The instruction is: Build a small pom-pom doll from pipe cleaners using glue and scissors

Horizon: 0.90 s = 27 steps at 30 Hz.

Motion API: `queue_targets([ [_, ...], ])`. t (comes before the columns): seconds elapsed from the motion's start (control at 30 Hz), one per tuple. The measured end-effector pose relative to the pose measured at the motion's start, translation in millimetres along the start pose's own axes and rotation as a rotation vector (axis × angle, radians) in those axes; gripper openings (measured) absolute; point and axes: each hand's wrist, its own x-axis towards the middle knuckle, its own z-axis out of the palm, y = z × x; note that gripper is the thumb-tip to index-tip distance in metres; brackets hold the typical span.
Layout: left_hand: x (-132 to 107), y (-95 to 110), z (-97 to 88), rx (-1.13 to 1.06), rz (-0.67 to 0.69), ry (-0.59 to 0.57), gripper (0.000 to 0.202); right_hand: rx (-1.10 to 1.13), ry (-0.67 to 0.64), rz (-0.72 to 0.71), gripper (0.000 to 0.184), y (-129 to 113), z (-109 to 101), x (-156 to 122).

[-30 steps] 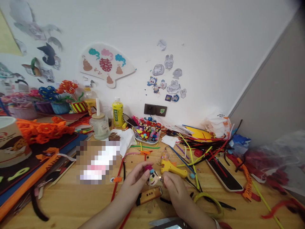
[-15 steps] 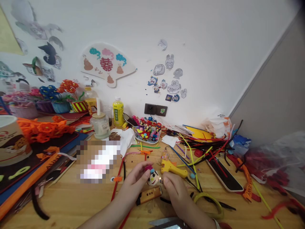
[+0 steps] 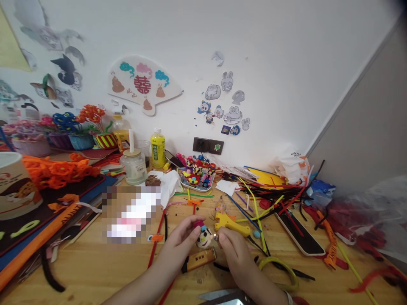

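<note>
In the head view, my left hand [image 3: 183, 239] is closed around a small white doll head [image 3: 204, 238]. The head has a drawn-on face, with bits of pink and blue at its top. My right hand [image 3: 234, 253] is pinched just right of the head; a tiny shiny tip shows at its fingertips, but the rest is hidden. Behind that hand lies a yellow glue gun [image 3: 233, 224] on the wooden table [image 3: 127, 271]. Below the doll head is a tan block-shaped item [image 3: 201, 259] with dark marks.
Scissors with yellow handles [image 3: 281, 271] and a grey blade [image 3: 222, 295] lie near the front. A tray of small colourful dolls [image 3: 197, 186] stands at the back. Pipe cleaners [image 3: 270, 199] and a dark phone-like slab [image 3: 300, 231] lie right; a paper cup [image 3: 19, 190] stands left.
My right fingertips have drawn slightly away from the doll head, leaving a small gap. My left hand and the doll head have barely moved.
</note>
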Motion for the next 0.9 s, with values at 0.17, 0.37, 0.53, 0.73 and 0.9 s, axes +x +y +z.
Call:
queue_targets([
  [0.17, -0.3, 1.0, 0.2, 0.019, -0.003, -0.013, 0.028, 0.001, -0.008, -0.001, 0.032, -1.0, -0.9, 1.7],
  [0.37, -1.9, 1.8, 0.2, 0.022, -0.017, -0.034, 0.026, 0.032, 0.019, -0.004, 0.032, -3.5, -3.2, 2.9],
  [0.53, -3.6, 0.3, 0.2, 0.035, -0.023, -0.068, 0.024, 0.009, 0.005, -0.012, 0.031, -4.4, -2.9, 2.9],
  [0.73, -4.5, 1.3, 1.0, 0.064, -0.037, -0.076, 0.026, -0.008, -0.006, -0.031, 0.032, -2.0, -1.4, 1.6],
  [0.9, -5.7, 5.2, 2.4, 0.033, -0.043, -0.048, 0.022, 0.015, -0.014, -0.021, 0.032, -3.2, -2.6, 1.4],
])
